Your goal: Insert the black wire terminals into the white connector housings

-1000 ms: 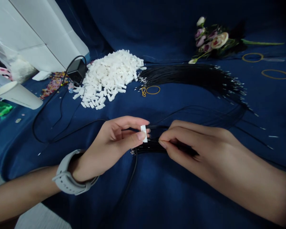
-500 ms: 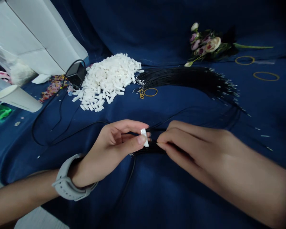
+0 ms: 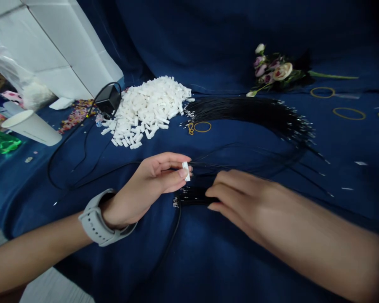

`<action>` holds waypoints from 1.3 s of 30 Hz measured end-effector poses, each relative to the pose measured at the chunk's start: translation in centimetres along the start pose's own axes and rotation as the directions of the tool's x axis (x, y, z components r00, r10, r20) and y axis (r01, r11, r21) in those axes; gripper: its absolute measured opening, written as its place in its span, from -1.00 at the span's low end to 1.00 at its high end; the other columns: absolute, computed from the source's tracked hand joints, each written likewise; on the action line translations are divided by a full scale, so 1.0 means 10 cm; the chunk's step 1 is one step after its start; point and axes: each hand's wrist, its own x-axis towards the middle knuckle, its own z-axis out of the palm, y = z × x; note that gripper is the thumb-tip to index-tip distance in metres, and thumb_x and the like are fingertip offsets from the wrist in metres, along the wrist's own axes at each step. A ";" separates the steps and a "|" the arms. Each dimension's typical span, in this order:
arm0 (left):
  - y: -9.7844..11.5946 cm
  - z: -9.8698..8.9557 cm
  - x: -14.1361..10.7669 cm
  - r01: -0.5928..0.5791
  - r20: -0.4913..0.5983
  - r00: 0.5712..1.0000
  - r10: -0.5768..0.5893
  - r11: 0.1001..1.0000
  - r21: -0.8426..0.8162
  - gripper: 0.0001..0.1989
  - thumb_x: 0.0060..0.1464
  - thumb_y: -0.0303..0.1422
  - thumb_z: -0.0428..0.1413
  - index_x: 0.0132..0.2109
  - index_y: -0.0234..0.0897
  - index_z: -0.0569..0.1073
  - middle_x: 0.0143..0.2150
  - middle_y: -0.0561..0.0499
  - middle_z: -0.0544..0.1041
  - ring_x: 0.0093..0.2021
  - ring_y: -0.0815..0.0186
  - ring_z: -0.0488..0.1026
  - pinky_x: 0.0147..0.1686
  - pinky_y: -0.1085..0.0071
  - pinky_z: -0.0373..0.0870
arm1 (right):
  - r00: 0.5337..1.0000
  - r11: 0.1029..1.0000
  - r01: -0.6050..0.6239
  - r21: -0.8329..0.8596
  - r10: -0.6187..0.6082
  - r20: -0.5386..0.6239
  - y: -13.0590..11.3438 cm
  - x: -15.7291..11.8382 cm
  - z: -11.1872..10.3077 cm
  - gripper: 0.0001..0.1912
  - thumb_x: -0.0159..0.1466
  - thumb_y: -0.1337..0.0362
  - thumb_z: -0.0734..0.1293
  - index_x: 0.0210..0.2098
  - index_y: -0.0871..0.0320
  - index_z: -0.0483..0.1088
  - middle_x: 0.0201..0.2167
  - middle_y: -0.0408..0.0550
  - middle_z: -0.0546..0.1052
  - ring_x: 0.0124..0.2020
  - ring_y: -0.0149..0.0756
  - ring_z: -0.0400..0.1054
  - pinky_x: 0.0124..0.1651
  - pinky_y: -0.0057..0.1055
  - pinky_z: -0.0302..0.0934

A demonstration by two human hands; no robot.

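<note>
Nearest, a grey watch strap (image 3: 97, 221) circles the left wrist, and a blue cloth (image 3: 120, 273) spreads under everything. The right hand (image 3: 252, 195) is low over the near bundle of black wires (image 3: 194, 197), its thumb and forefinger parted at the tips, with no wire visible between them. Whether the fingers tucked underneath touch any strands is hard to tell, as the hand covers them. The left hand (image 3: 156, 174) grips a small white connector (image 3: 185, 173) between thumb and fingers, upright and just beyond the metal-tipped ends of that bundle. A few thin wires run off rightward from behind the left fingertips.

The step in hand looks like work at the bundle with the right hand while the left steadies the connector. Taking one such thin strand calls for a narrow pinch close to its metal tip, with the connector held steady.

Farther off, a looped rubber band (image 3: 203, 127) lies below the far bundle of black wires (image 3: 246, 110). A heap of white connectors (image 3: 151, 105) sits to its left, beside a black adapter (image 3: 109, 101); artificial-looking flowers (image 3: 281, 71) lie behind the far bundle.
</note>
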 end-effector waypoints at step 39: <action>0.03 0.02 -0.05 0.016 0.034 0.999 -0.015 0.999 -0.034 -0.84 0.02 -0.50 0.31 -0.22 -0.19 0.62 -0.27 0.08 0.61 -0.19 0.43 0.55 -0.21 0.64 0.50 | 0.967 0.961 -0.249 0.122 0.254 -0.026 0.12 -0.01 -0.12 -0.74 0.33 0.37 0.13 -0.41 0.08 0.37 -0.62 -0.19 0.47 -0.74 -0.35 0.31 -0.73 -0.42 0.04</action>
